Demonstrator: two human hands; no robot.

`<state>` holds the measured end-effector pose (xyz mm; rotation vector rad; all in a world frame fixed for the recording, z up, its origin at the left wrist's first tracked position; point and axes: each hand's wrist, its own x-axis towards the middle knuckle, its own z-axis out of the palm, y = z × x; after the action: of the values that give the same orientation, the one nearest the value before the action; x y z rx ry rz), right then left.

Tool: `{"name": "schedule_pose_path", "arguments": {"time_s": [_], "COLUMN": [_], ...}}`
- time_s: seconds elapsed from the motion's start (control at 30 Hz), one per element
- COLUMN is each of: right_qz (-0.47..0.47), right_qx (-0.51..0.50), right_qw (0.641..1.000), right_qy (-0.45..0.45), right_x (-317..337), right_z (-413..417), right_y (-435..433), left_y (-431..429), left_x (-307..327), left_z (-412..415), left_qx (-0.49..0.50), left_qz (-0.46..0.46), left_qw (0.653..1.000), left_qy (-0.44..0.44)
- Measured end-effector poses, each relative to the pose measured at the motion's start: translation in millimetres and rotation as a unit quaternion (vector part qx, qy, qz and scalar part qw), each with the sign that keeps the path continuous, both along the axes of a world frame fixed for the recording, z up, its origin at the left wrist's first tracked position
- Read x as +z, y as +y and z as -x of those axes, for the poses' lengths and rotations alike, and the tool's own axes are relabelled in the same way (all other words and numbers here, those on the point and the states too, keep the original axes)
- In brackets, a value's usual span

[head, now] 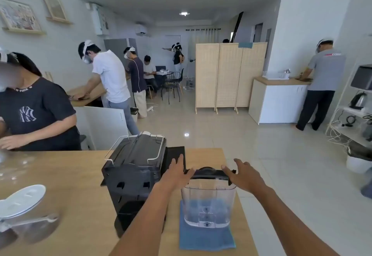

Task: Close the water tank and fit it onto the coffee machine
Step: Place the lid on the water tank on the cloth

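Nearest, a clear water tank (pixel 208 203) stands upright on a blue cloth (pixel 207 237), just right of the black coffee machine (pixel 136 173). Both hands — left hand (pixel 178 172), right hand (pixel 242 175) — rest spread-fingered on the dark lid (pixel 209 173) at its far rim; the lid looks not yet pressed down. Fitting remains undone.
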<state>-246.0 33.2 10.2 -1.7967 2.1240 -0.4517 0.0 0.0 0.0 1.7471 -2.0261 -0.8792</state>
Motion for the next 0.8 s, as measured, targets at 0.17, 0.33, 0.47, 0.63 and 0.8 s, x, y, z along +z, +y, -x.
{"name": "schedule_pose_path", "arguments": {"time_s": [0.17,0.33,0.47,0.63,0.8], "right_qz": [-0.032,-0.047,-0.08,-0.068,-0.019], "right_qx": [-0.011,-0.021,-0.014,0.003,0.011], "right_qw": [0.999,0.991,0.977,0.963,0.955], "right_qy": [-0.02,-0.124,-0.195,-0.261,-0.296], "right_x": [-9,-19,-28,-37,-43], "right_z": [1,3,7,6,7], "right_y": [-12,-15,-13,-11,-6], "left_y": [-12,-17,-18,-14,-2], "left_x": [-12,-28,-33,-38,-33], "left_z": [0,-5,-6,-4,1], "left_qx": [0.054,0.112,0.092,0.092,0.096], "left_qz": [-0.032,-0.072,-0.136,-0.153,-0.112], "left_qw": [0.996,0.983,0.98,0.966,0.957], "left_qy": [0.064,0.13,0.115,0.189,0.25]}}
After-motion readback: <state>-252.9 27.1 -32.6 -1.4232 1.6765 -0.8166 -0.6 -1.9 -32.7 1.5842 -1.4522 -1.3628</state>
